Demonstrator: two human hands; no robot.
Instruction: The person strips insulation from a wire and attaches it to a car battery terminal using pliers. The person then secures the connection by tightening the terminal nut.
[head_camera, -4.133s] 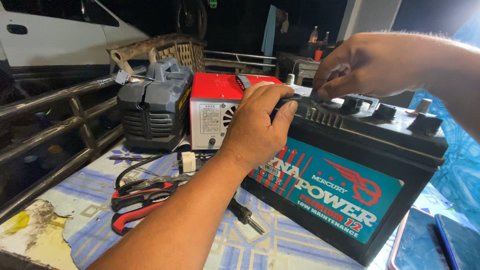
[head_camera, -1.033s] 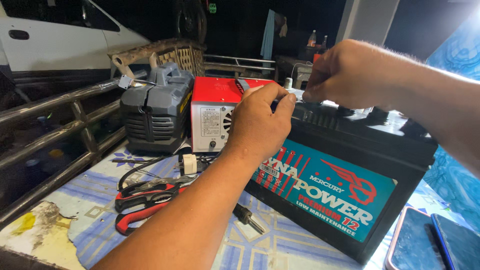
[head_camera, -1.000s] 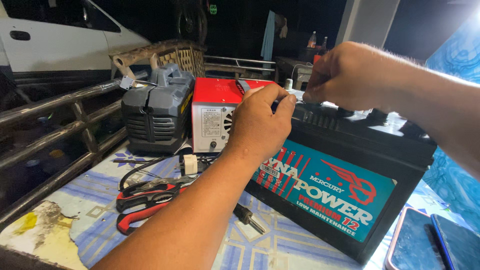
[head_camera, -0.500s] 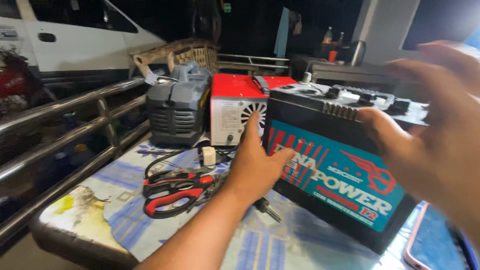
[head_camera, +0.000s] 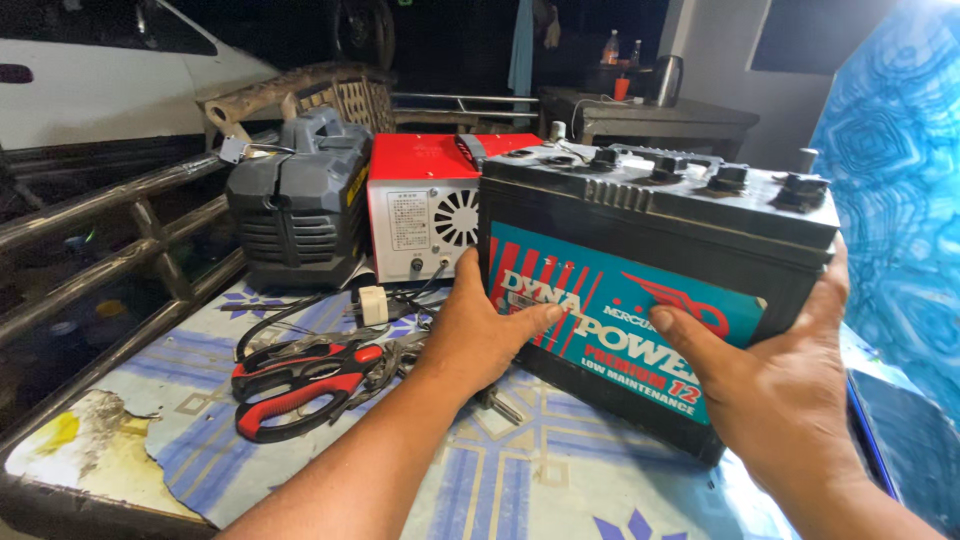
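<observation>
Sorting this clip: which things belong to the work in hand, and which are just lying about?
In hand: black car battery, left hand on its left end, right hand on its right.

Lying about: red-handled cutters, red charger box, grey machine, white plug.

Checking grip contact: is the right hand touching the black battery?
Touching. The head view shows the right hand wrapped around the battery's right end, thumb flat on its teal front label. The left hand presses the left end too.
</observation>
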